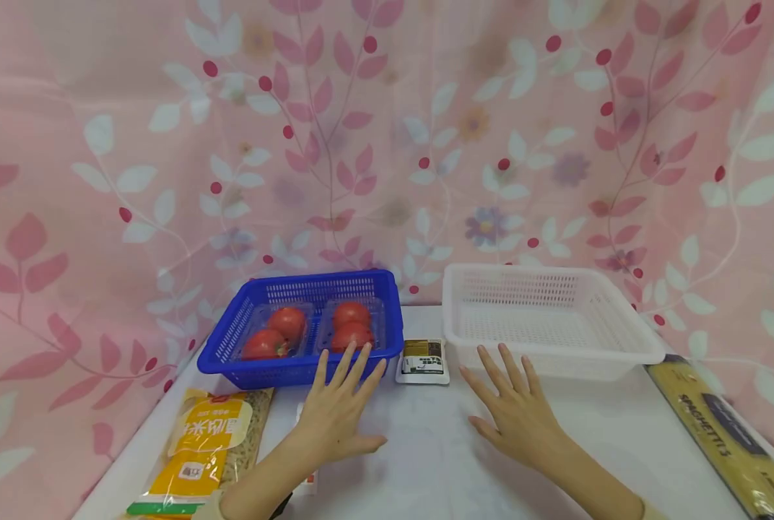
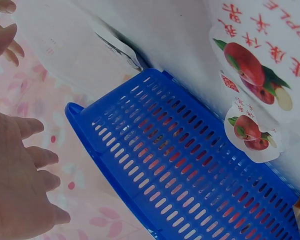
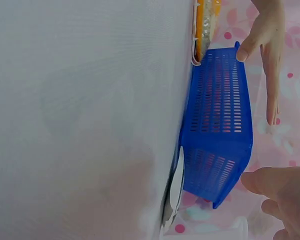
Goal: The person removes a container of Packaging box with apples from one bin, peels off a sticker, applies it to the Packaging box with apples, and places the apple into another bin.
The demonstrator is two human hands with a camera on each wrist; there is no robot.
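Observation:
My left hand (image 1: pixel 338 422) hovers with fingers spread in front of the blue basket (image 1: pixel 270 377), holding nothing. My right hand (image 1: pixel 520 419), fingers also spread, is above the table before the white basket (image 1: pixel 549 359) and holds nothing. Red tomatoes (image 1: pixel 287 323) sit in clear plastic boxes inside the blue basket. A small white-edged packet (image 1: pixel 422 363) lies between the two baskets. Below my left hand, mostly hidden in the head view, is white packaging with apple pictures (image 2: pixel 245 65).
A yellow bag (image 1: pixel 201 451) with a clear side showing its contents lies at the left front. On the right edge lies a long spaghetti pack (image 1: pixel 718 433). Behind the baskets hangs a pink floral curtain (image 1: pixel 393 144). A white cloth (image 1: pixel 426 448) covers the table.

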